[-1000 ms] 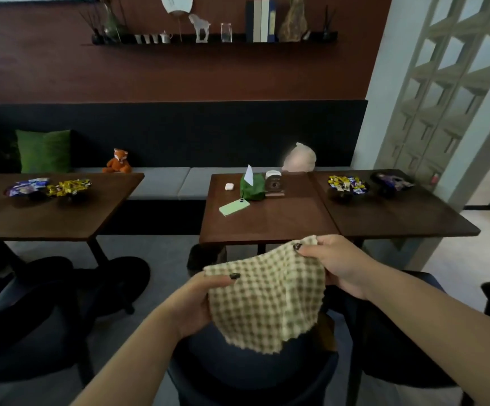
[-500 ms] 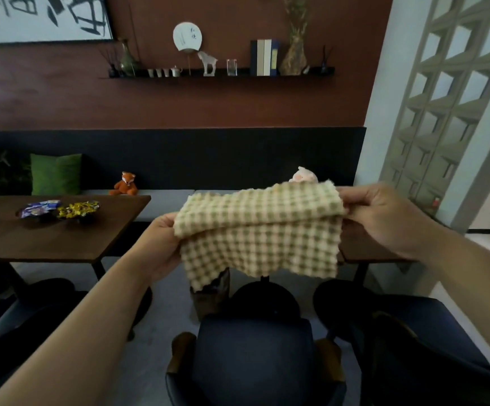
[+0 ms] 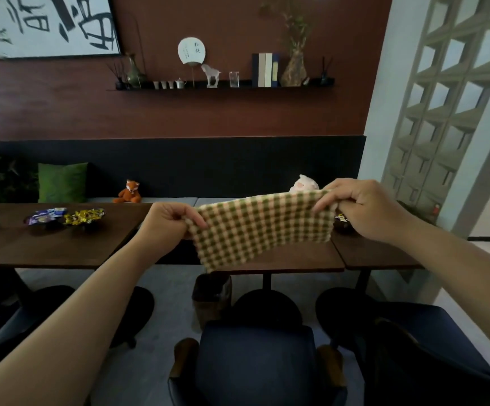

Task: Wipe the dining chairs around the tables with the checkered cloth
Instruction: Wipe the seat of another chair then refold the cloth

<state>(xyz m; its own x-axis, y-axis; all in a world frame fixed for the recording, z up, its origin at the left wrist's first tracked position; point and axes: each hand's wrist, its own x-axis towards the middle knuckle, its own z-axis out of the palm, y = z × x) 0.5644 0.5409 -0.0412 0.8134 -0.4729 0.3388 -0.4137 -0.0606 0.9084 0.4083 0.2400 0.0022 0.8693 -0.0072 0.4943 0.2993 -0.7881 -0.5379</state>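
Green-and-cream checkered cloth [image 3: 262, 230] hangs stretched in mid-air above the near navy dining chair [image 3: 255, 364]; left hand [image 3: 167, 221] and right hand [image 3: 361, 209] pinch its top corners, likely squaring it for wiping.

Cloth [image 3: 262, 230] stretched between left hand [image 3: 169, 221] and right hand [image 3: 363, 208], above chair [image 3: 255, 367] and before table [image 3: 296, 259]; second table [image 3: 56, 244] at left, bench [image 3: 173, 171] behind both, shelf [image 3: 223, 85] on wall above.
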